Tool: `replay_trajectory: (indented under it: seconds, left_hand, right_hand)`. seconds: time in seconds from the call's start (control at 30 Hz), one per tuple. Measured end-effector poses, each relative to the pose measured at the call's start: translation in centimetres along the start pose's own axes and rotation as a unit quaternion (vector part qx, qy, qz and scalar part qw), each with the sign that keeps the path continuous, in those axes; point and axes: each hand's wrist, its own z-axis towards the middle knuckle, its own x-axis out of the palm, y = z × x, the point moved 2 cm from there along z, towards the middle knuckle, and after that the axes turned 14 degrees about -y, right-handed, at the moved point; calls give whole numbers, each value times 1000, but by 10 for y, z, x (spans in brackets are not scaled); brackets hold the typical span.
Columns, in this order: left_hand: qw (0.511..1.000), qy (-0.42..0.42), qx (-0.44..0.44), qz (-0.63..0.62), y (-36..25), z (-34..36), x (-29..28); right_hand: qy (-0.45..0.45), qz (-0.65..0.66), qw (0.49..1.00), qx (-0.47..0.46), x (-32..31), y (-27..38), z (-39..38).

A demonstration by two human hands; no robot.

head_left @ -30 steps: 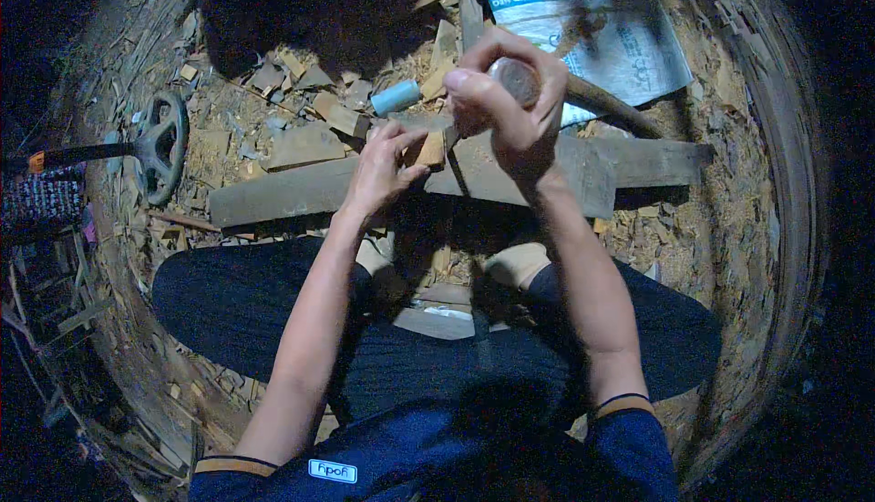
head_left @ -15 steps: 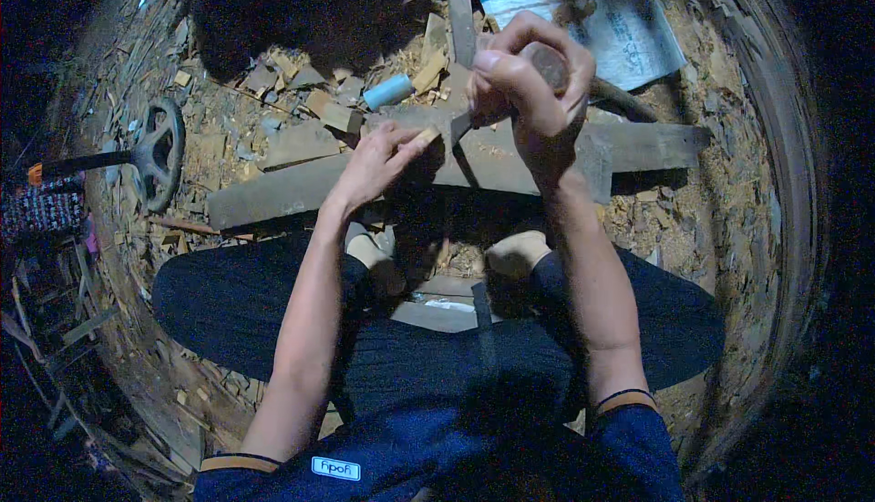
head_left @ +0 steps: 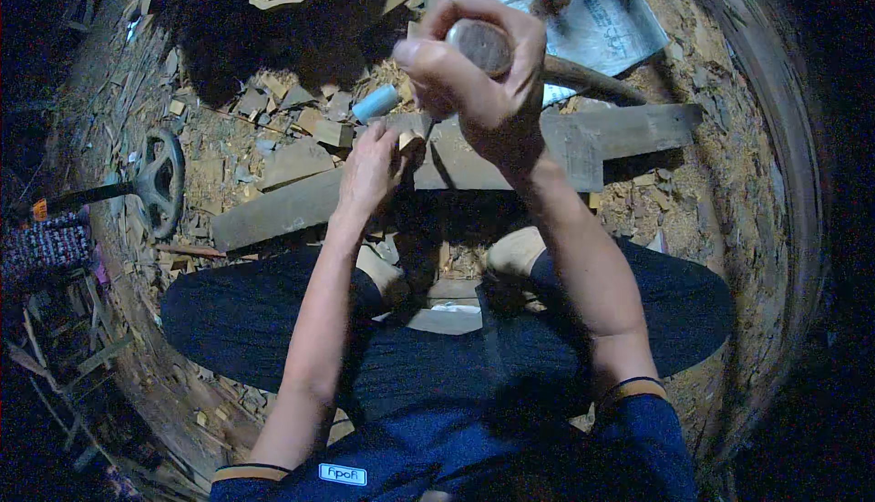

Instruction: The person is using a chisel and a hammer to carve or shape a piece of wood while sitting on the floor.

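Note:
My left hand (head_left: pixel 368 172) presses a small pale wood block (head_left: pixel 412 142) against a long grey plank (head_left: pixel 510 148), its fingers closed round the near side. Close to its right, my right hand (head_left: pixel 501 101) is wrapped round a chisel (head_left: pixel 481 46) held upright. The round wooden end of the handle faces up out of the fist. Only a thin dark part of the blade shows below, beside the block; whether it touches the wood I cannot tell.
Behind my right wrist a wooden stick (head_left: pixel 597 81) slants over the plank. A blue cylinder (head_left: pixel 375 103), offcuts (head_left: pixel 296 165) and a blue and white sack (head_left: pixel 611 32) lie beyond. A spoked wheel (head_left: pixel 160 183) stands at the left. Wood chips litter the ground.
My right hand has moved left with the chisel, bringing it close to the block. My left hand has turned slightly, its fingers drawn in more round the block.

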Motion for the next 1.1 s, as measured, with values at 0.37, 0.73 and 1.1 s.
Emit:
replay_trajectory:
  seconds: [0.37, 0.73, 1.1]
  left_hand:
    - [999, -30, 29, 22, -11, 4, -6]
    - [1000, -13, -9, 26, 2, 1, 5]
    - [998, -35, 34, 33, -2, 2, 1]
  right_hand:
    - [74, -21, 996, -35, 19, 10, 9]
    - [79, -39, 996, 30, 25, 30, 4]
    - [71, -33, 993, -92, 24, -8, 5]
